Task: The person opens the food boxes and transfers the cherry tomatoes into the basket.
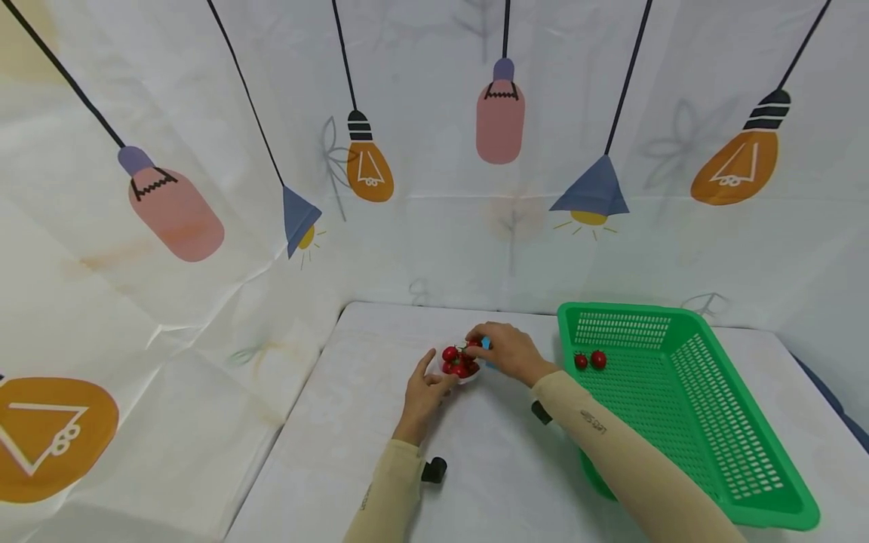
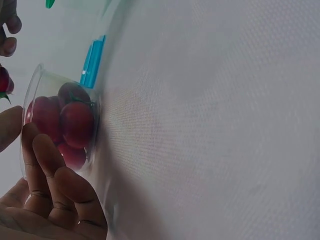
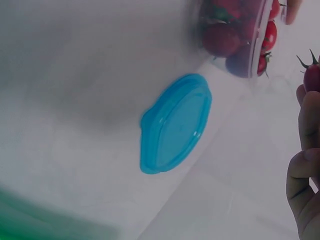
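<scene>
A small clear plastic container (image 2: 37,82) stands on the white table, heaped with red cherry tomatoes (image 1: 459,369) that have green stems. Around its near left side curves my left hand (image 1: 422,394), with fingers at the wall and a fingertip at the rim. My right hand (image 1: 511,351) pinches a single cherry tomato (image 3: 312,79), its green stem end up, just above and beside the rim. Behind the right hand in the head view, a blue lid (image 3: 179,125) lies on the table close to the container.
A large green plastic basket (image 1: 740,407) stands to the right, partly behind my right forearm. Two cherry tomatoes (image 1: 589,360) lie in its far left corner. A white sheet printed with lamps (image 1: 434,249) hangs behind and left of the white table (image 1: 339,422).
</scene>
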